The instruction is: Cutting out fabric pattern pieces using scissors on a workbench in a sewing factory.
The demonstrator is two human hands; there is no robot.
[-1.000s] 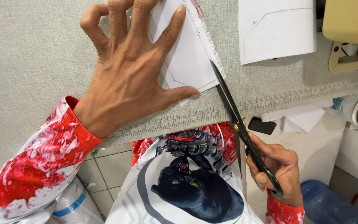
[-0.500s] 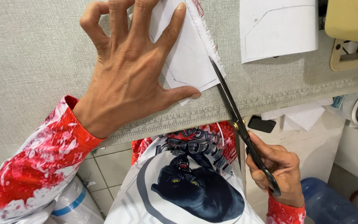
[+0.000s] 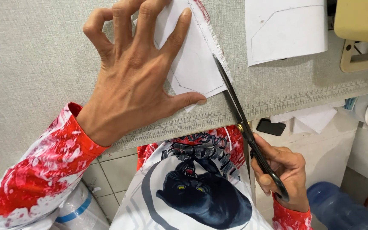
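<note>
Both hands work the cut: left hand (image 3: 135, 81) stays spread wide, pinning the pattern (image 3: 192, 64), while right hand (image 3: 284, 170), gripping the scissors (image 3: 235, 102), has edged the blades slightly further along the cloth (image 3: 43, 55).

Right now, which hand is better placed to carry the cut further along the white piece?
Right: the right hand holds the scissors, blades at the white piece's edge. The left hand lies flat on it.

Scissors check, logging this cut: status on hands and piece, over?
Left hand flat on white pattern piece. Right hand grips black scissors, blades along piece's frayed right edge. Second paper pattern lies apart; nothing blocking.
</note>
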